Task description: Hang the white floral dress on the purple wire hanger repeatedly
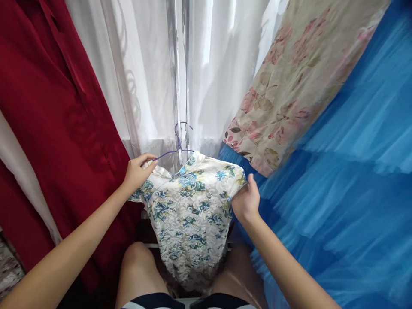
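Observation:
A white dress or top with a blue, green and yellow floral print hangs between my hands, over my legs. A thin purple clothes hanger stands out of its neckline, its hook pointing up. My left hand is closed on the left shoulder, fingertips pinching the hanger's arm beside the fabric. On the other side, my right hand holds the short sleeve, thumb raised in front and fingers partly hidden behind the cloth. The right end of the hanger is inside the garment.
A dark red garment hangs at left. At right hang a beige cloth with pink flowers and a ruffled blue tulle garment. White curtains and a thin white upright pole stand behind. My bare knees are below.

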The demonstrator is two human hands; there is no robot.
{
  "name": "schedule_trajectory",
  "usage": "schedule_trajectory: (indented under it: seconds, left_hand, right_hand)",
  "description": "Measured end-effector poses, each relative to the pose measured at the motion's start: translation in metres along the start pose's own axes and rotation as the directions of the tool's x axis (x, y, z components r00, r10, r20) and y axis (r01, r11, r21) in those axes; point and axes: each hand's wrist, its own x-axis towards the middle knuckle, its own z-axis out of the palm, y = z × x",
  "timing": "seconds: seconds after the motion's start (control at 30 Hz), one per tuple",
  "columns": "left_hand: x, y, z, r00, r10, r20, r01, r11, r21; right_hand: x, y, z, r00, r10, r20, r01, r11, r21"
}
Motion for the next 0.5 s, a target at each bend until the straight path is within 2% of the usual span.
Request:
schedule_trajectory:
  seconds: [0.07,0.1,0.23,0.3,0.33,0.37,0.4,0.43,0.47,0.5]
  left_hand:
    - [0.013,0.004,0.004,0.999,0.011,-0.038,-0.010,1.000,0.021]
    - [0.021,0.004,0.004,0.999,0.018,-0.049,-0.015,0.999,0.045]
    - [0.046,-0.005,-0.001,0.998,-0.002,-0.058,0.011,0.989,0.151]
    - [0.045,-0.013,-0.003,0.992,-0.090,-0.092,0.100,0.989,0.113]
    - [0.041,-0.017,-0.004,0.983,-0.143,-0.116,0.151,0.986,0.064]
    - [0.036,-0.021,-0.004,0.972,-0.190,-0.138,0.194,0.981,0.014]
    - [0.029,-0.025,-0.004,0.957,-0.236,-0.168,0.232,0.972,-0.044]
    - [0.022,-0.028,-0.004,0.938,-0.283,-0.199,0.266,0.958,-0.108]
    - [0.016,-0.029,-0.005,0.918,-0.330,-0.219,0.295,0.939,-0.177]
    - [0.012,-0.029,-0.006,0.900,-0.376,-0.222,0.318,0.913,-0.256]
  right_hand:
    - [0.003,-0.018,0.007,0.997,-0.028,-0.067,0.031,0.999,0.031]
    - [0.007,-0.026,0.013,0.998,-0.040,-0.056,0.041,0.999,0.017]
    - [0.015,-0.051,0.047,0.994,-0.061,0.087,0.066,0.996,-0.056]
    - [-0.005,-0.054,0.061,0.970,-0.102,0.221,0.138,0.979,-0.153]
    - [-0.021,-0.055,0.065,0.937,-0.129,0.326,0.204,0.957,-0.208]
    - [-0.041,-0.055,0.066,0.868,-0.145,0.475,0.291,0.924,-0.250]
    - [-0.062,-0.055,0.065,0.748,-0.137,0.649,0.382,0.889,-0.253]
    - [-0.082,-0.054,0.061,0.570,-0.110,0.814,0.465,0.860,-0.209]
    - [-0.099,-0.053,0.055,0.385,-0.084,0.919,0.530,0.836,-0.145]
    - [-0.112,-0.051,0.047,0.259,-0.057,0.964,0.565,0.818,-0.103]
